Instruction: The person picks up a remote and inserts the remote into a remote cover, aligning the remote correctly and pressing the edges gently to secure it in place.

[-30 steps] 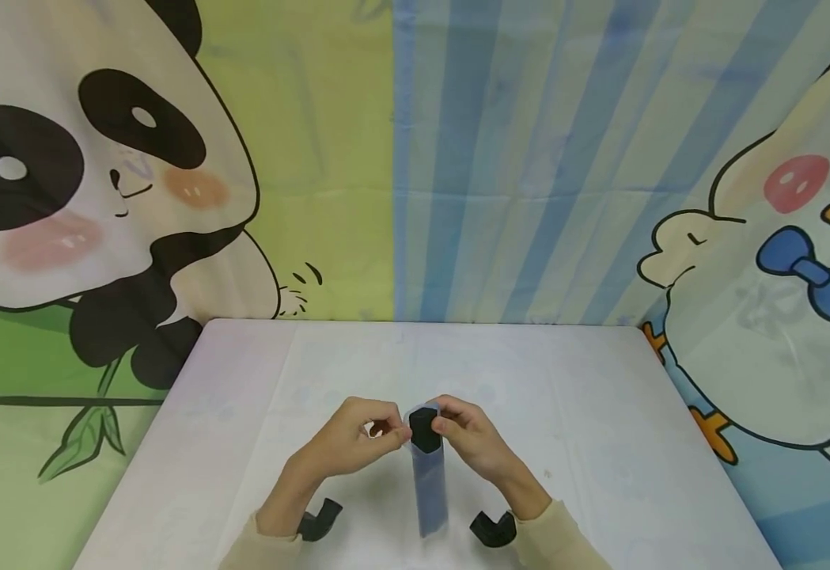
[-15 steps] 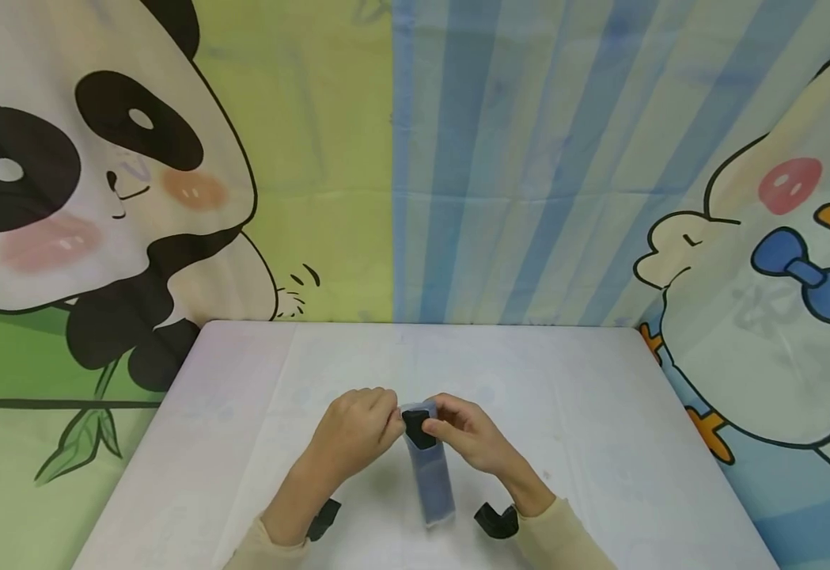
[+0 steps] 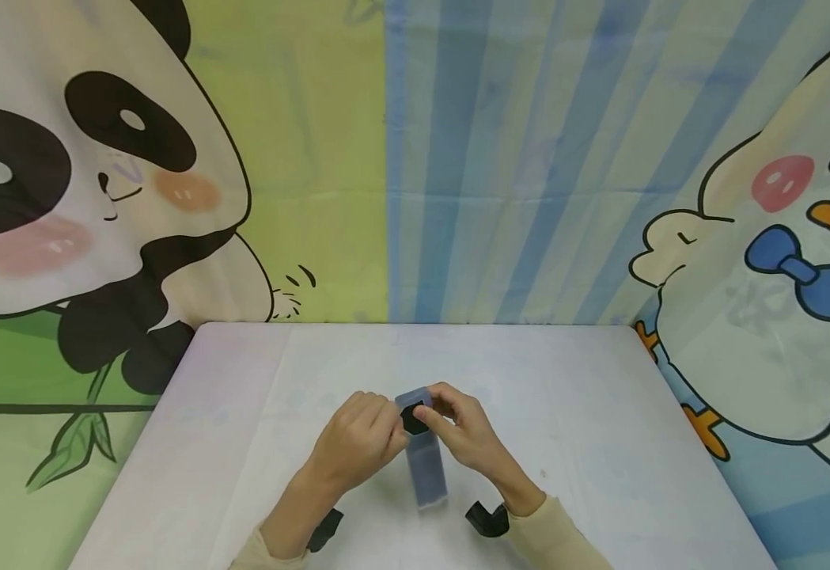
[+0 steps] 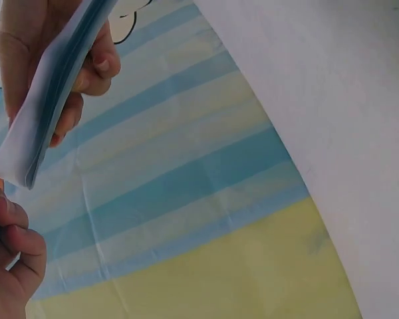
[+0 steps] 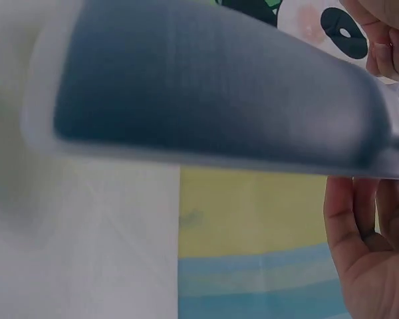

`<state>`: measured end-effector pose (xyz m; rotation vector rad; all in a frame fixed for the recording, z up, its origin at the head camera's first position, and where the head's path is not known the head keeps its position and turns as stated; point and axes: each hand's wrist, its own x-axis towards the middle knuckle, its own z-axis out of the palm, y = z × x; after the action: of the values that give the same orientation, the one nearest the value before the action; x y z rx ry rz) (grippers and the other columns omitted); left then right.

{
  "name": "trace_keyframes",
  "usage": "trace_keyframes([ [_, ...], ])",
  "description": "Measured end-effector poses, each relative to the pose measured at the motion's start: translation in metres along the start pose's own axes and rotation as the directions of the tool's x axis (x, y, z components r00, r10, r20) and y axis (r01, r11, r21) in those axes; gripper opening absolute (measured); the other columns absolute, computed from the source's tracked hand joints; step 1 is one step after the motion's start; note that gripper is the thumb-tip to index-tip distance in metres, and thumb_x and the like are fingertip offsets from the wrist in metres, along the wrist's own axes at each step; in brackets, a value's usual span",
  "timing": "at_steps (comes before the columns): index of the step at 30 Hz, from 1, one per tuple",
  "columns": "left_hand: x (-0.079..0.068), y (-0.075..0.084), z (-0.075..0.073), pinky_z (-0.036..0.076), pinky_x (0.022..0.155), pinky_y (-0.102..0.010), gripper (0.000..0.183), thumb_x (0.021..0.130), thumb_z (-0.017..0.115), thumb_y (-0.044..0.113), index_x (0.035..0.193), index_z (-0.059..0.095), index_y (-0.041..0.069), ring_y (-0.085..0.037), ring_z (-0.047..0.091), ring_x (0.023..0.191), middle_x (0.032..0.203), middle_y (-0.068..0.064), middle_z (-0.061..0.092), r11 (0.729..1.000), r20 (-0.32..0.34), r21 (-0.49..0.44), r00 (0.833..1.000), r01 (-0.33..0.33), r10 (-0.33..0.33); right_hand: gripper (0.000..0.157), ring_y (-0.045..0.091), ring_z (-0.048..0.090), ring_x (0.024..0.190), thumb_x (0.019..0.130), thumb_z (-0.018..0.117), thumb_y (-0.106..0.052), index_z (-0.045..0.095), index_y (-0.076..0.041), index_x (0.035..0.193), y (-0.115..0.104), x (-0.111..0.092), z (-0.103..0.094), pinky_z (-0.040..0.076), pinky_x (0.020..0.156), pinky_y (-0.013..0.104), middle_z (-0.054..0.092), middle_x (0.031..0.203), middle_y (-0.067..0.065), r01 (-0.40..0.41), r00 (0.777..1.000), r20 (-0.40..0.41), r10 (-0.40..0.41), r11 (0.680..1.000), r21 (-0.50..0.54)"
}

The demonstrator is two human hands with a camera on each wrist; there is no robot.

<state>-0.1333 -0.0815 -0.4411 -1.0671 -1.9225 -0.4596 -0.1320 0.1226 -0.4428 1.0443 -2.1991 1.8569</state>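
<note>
A narrow translucent bluish pouch [image 3: 426,475] with a black patch [image 3: 412,419] near its upper end is held up between both hands, over the middle of the table. My right hand [image 3: 460,423] grips its upper right side, thumb on the black patch and fingers behind. At its upper left edge, my left hand [image 3: 358,435] is curled knuckles up and pinches the pouch. In the left wrist view, the left fingertips [image 4: 13,219] meet the corner of the pouch [image 4: 43,119]. The pouch [image 5: 219,93] fills much of the right wrist view, blurred by closeness.
Below the hands spreads a white tabletop [image 3: 557,396]. A black curved piece [image 3: 487,520] shows beside the right wrist, and another black piece [image 3: 325,530] beside the left one. Behind the table stands a printed backdrop [image 3: 329,158] with a panda and a white bird.
My left hand has turned from a flat pinch to a curled, knuckles-up hold. The pouch has tilted slightly, its lower end rising, and the right thumb has slid over the black patch.
</note>
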Motion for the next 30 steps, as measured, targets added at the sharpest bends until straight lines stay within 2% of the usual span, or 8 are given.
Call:
trace_keyframes([
  [4,-0.004,0.003,0.005,0.03,0.05,-0.021,0.026,0.097,0.039,0.008,0.072,0.046,0.009,-0.006,0.027,0.055,0.062,0.005,0.034,1.0,0.025,-0.024,0.999,0.02,-0.02,0.017,0.021,0.063,0.079,0.096,0.058,0.012,0.062,0.006,0.111,0.015,-0.006,0.005,0.055,0.071,0.027,0.066,0.094,0.015,-0.029,0.998,-0.053,0.033,0.997,0.068],
  [11,-0.016,0.0,0.012,0.036,0.051,-0.023,0.026,0.101,0.047,0.016,0.077,0.052,0.009,-0.007,0.036,0.055,0.064,0.004,0.043,0.986,0.05,-0.065,0.987,0.152,-0.149,0.018,0.019,0.059,0.083,0.097,0.058,0.01,0.062,0.003,0.113,0.029,-0.01,0.015,0.053,0.071,0.028,0.063,0.1,0.016,-0.031,0.994,-0.102,0.041,0.994,0.104],
  [15,-0.027,0.001,0.014,0.039,0.052,-0.02,0.026,0.103,0.054,0.029,0.089,0.055,0.007,-0.008,0.044,0.059,0.073,0.003,0.05,0.938,0.102,-0.16,0.95,0.307,-0.294,0.017,0.019,0.061,0.088,0.098,0.059,0.006,0.062,0.001,0.113,0.028,-0.011,0.017,0.054,0.076,0.028,0.063,0.103,0.015,-0.066,0.988,-0.129,0.08,0.991,0.112],
  [18,-0.035,0.006,0.016,0.044,0.056,-0.02,0.039,0.099,0.062,0.041,0.114,0.055,0.005,-0.007,0.053,0.068,0.088,0.005,0.058,0.806,0.245,-0.279,0.851,0.521,-0.465,0.016,0.02,0.062,0.09,0.099,0.059,0.004,0.062,0.002,0.114,0.03,-0.013,0.016,0.054,0.078,0.029,0.062,0.105,0.016,-0.083,0.984,-0.147,0.1,0.989,0.12],
  [22,-0.04,0.014,0.018,0.053,0.071,-0.028,0.052,0.098,0.065,0.042,0.137,0.048,0.013,-0.006,0.063,0.086,0.106,0.007,0.067,0.518,0.51,-0.423,0.668,0.743,-0.542,0.016,0.019,0.063,0.092,0.099,0.059,0.004,0.063,0.002,0.114,0.032,-0.017,0.014,0.054,0.08,0.029,0.062,0.105,0.015,-0.116,0.976,-0.17,0.137,0.985,0.126],
  [24,-0.04,0.017,0.02,0.055,0.079,-0.032,0.049,0.1,0.063,0.038,0.14,0.048,0.015,-0.009,0.067,0.092,0.109,0.005,0.07,0.377,0.609,-0.474,0.605,0.796,-0.513,0.016,0.018,0.063,0.093,0.099,0.058,0.005,0.063,0.002,0.114,0.033,-0.018,0.014,0.054,0.081,0.029,0.062,0.106,0.015,-0.136,0.972,-0.171,0.159,0.981,0.137],
  [27,-0.039,0.016,0.023,0.056,0.083,-0.034,0.044,0.102,0.061,0.033,0.139,0.049,0.012,-0.015,0.07,0.096,0.11,-0.002,0.072,0.24,0.675,-0.517,0.564,0.821,-0.476,0.017,0.019,0.063,0.096,0.099,0.058,0.004,0.063,0.003,0.116,0.031,-0.017,0.013,0.053,0.084,0.03,0.062,0.108,0.015,-0.156,0.97,-0.164,0.178,0.977,0.143],
  [30,-0.038,0.015,0.025,0.056,0.082,-0.033,0.039,0.102,0.062,0.031,0.132,0.054,0.008,-0.016,0.071,0.096,0.109,-0.004,0.073,0.191,0.692,-0.532,0.554,0.825,-0.464,0.017,0.02,0.063,0.097,0.1,0.059,0.0,0.063,0.002,0.116,0.029,-0.016,0.009,0.053,0.085,0.031,0.063,0.108,0.014,-0.183,0.97,-0.138,0.201,0.974,0.135],
])
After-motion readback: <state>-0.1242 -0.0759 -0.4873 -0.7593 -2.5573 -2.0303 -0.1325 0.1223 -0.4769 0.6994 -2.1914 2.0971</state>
